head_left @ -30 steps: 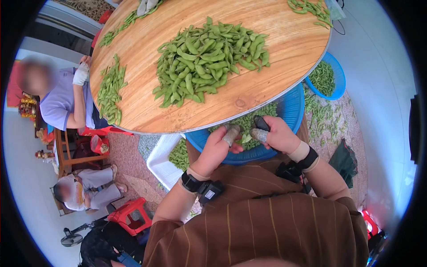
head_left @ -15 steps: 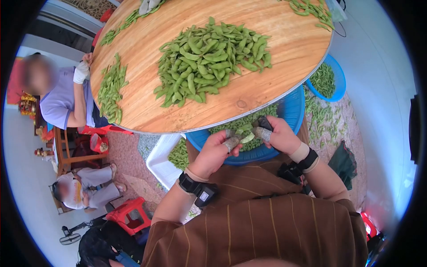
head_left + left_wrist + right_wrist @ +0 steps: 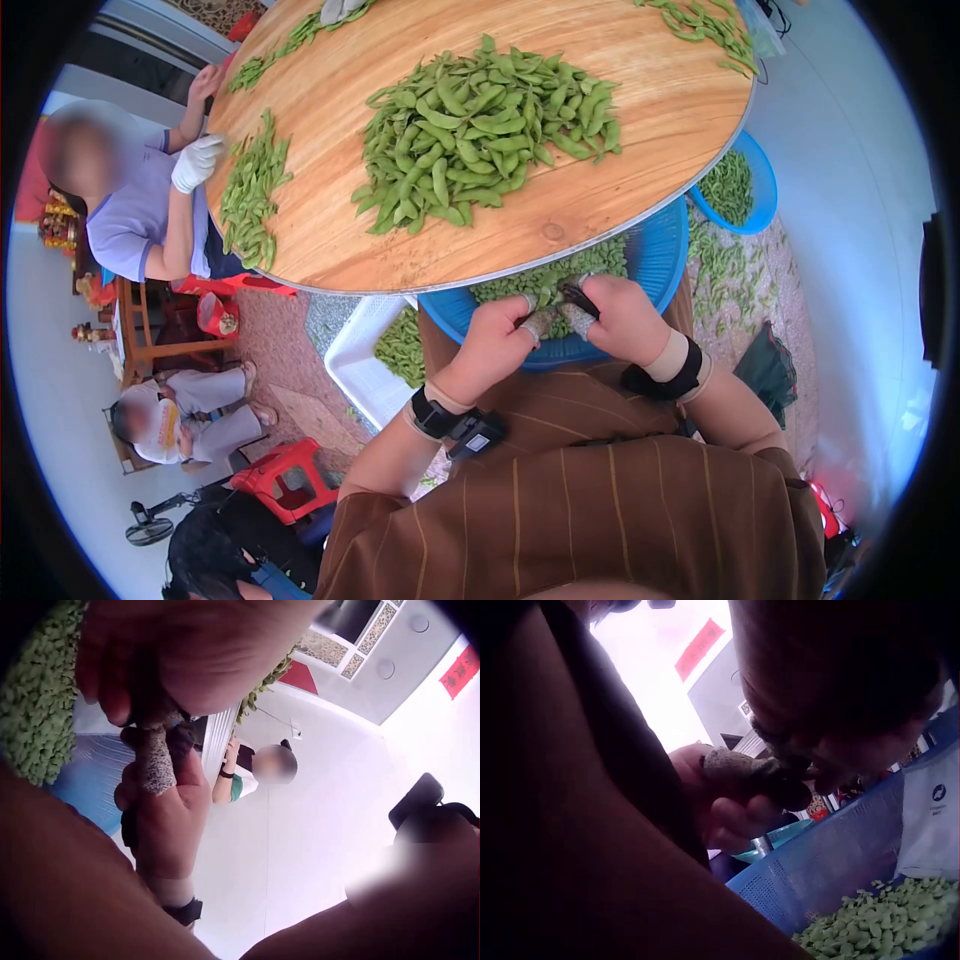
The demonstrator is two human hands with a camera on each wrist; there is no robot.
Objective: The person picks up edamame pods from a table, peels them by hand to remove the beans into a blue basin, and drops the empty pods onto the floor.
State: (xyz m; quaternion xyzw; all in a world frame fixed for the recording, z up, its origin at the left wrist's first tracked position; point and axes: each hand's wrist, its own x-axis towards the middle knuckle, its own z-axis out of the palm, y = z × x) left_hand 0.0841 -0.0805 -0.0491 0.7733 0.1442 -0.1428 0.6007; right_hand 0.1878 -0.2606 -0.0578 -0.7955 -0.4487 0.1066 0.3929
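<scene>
a green pod [image 3: 547, 294] is caught between your two hands, over the blue basket [image 3: 657, 250].
your left hand [image 3: 490, 342] and right hand [image 3: 630, 318] both curl inward and seem to pinch the pod, which lies about evenly between them, neither clearly nearer, above the shelled beans [image 3: 605, 262]. its long axis you can't tell: wrapped fingertips cover most of it, green merges with green behind, and both wrist views show the grip only in dark shadow.
</scene>
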